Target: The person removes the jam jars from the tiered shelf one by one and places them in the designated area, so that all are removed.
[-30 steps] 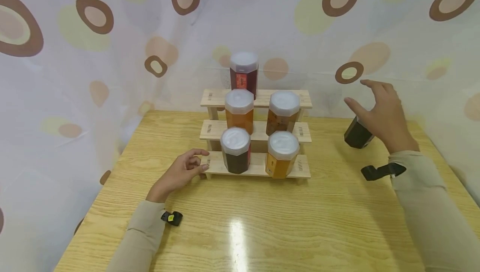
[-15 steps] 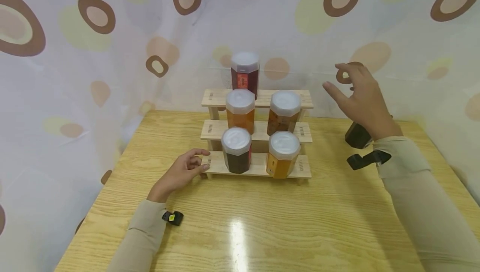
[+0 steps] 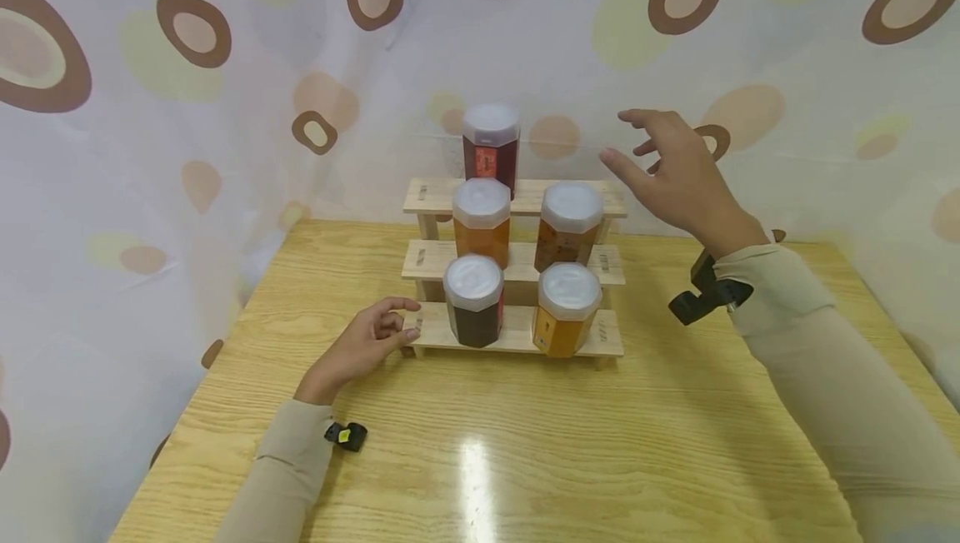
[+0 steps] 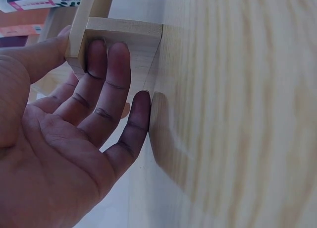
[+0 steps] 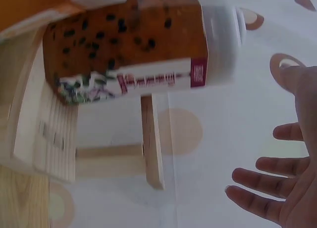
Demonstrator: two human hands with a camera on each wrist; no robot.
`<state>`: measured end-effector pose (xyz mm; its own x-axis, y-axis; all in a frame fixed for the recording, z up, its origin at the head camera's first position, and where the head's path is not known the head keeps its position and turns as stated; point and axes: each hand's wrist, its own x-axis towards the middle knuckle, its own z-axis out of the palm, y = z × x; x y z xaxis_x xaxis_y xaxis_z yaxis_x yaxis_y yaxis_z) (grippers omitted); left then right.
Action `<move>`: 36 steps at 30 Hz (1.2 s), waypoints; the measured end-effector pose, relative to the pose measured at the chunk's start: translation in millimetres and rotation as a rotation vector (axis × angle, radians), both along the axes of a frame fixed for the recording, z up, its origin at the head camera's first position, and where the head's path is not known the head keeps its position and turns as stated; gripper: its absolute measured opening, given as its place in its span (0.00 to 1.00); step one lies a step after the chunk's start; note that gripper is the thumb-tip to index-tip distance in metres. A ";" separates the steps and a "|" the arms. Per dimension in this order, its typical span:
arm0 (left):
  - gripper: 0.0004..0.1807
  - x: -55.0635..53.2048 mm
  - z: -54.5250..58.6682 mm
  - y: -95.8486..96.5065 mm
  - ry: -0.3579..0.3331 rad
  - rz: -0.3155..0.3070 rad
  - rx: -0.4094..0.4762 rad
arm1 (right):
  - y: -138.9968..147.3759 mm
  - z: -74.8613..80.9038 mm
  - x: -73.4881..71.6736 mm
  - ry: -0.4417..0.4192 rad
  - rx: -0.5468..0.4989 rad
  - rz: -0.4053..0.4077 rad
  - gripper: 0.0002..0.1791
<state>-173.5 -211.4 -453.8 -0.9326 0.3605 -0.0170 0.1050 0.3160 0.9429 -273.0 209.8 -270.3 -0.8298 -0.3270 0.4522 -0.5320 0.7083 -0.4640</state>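
A three-tier wooden rack (image 3: 517, 328) stands against the back wall. My left hand (image 3: 358, 349) grips its lower left end, thumb on top and fingers curled against the board in the left wrist view. Raised to the right of the top tier, my right hand (image 3: 678, 176) holds nothing, fingers apart. Lidded jars fill the tiers: a dark jar (image 3: 476, 322) and a golden jar (image 3: 564, 331) below, an orange jar (image 3: 482, 235) and an amber jar with dark specks (image 5: 129, 44) midway, and a dark red jar (image 3: 491, 156) on the top left.
Another dark jar (image 3: 702, 271) stands on the wooden table (image 3: 480, 418) at the right, mostly hidden behind my right wrist and its black camera strap (image 3: 708, 301). A patterned cloth (image 3: 570, 43) hangs behind the table and along its sides.
My right hand has moved left and up, away from the dark jar on the table toward the rack's top tier. My left hand keeps its place on the rack.
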 end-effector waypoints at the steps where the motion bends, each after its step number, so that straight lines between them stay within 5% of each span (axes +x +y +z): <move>1: 0.21 -0.1 0.0 0.0 0.001 -0.001 -0.002 | -3.8 1.0 -0.7 -0.011 -0.002 0.011 0.36; 23: 0.22 -2.0 -2.3 -0.8 0.012 -0.006 -0.007 | -68.2 22.9 -12.4 -0.051 0.115 0.078 0.39; 36: 0.21 -0.8 -0.4 -0.1 0.011 -0.008 -0.006 | -108.8 31.1 -32.3 -0.075 0.151 0.120 0.41</move>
